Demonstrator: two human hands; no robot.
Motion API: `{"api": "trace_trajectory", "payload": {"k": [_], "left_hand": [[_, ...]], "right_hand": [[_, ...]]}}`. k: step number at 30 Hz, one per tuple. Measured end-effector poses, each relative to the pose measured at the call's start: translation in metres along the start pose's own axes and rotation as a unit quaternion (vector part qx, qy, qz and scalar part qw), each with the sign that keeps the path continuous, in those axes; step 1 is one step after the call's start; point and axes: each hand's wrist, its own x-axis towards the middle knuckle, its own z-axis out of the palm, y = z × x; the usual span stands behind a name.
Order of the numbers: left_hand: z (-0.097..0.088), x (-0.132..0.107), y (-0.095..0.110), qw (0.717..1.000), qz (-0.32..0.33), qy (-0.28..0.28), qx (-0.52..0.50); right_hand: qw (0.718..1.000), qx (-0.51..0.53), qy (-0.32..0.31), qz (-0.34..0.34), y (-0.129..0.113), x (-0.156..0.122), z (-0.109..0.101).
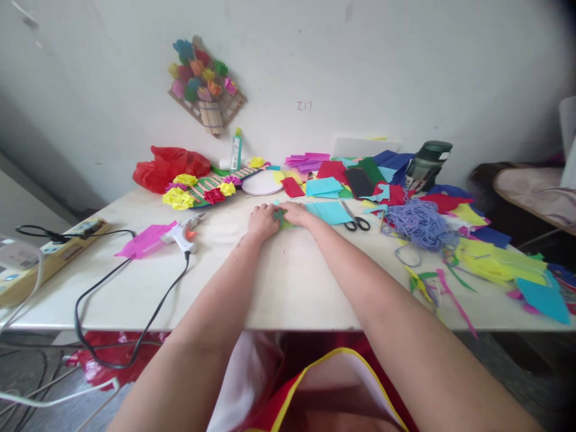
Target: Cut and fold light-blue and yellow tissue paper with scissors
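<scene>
My left hand [264, 221] and my right hand [293, 213] are close together at the middle of the white table [288, 282]. Between them is a small piece of green and teal paper [283, 223], partly hidden by the fingers. Both hands are closed on it, low over the tabletop. Just right of my right hand lies a light blue sheet of paper [327, 212]. A pair of scissors [357, 224] with black handles rests beside that sheet. To the left, a white glue gun [183, 237] lies partly on a magenta sheet [147, 240].
A power strip [63, 258] and looping cables occupy the left side. Behind lie a flower-decorated green craft [211, 187], a red plastic bag [171, 169] and a glue bottle [236, 150]. Purple yarn [420, 223], coloured papers and a dark bottle [427, 167] crowd the right.
</scene>
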Motion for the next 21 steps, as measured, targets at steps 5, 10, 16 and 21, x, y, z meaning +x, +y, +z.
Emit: {"api": "trace_trajectory", "payload": {"k": [5, 10, 16, 21], "left_hand": [[-0.001, -0.001, 0.002, 0.999, 0.03, -0.006, 0.02], [-0.006, -0.005, 0.006, 0.997, 0.051, -0.013, 0.053], [-0.007, -0.003, 0.006, 0.993, 0.094, -0.042, 0.053], [-0.004, -0.001, 0.006, 0.994, 0.077, -0.065, 0.039]], "right_hand": [[0.999, -0.016, -0.044, 0.012, 0.001, 0.001, -0.003], [0.999, -0.005, -0.024, 0.023, 0.009, 0.004, 0.0], [0.999, -0.016, 0.03, 0.023, 0.02, -0.006, -0.007], [0.999, -0.027, 0.034, 0.007, 0.014, -0.026, -0.005]]}}
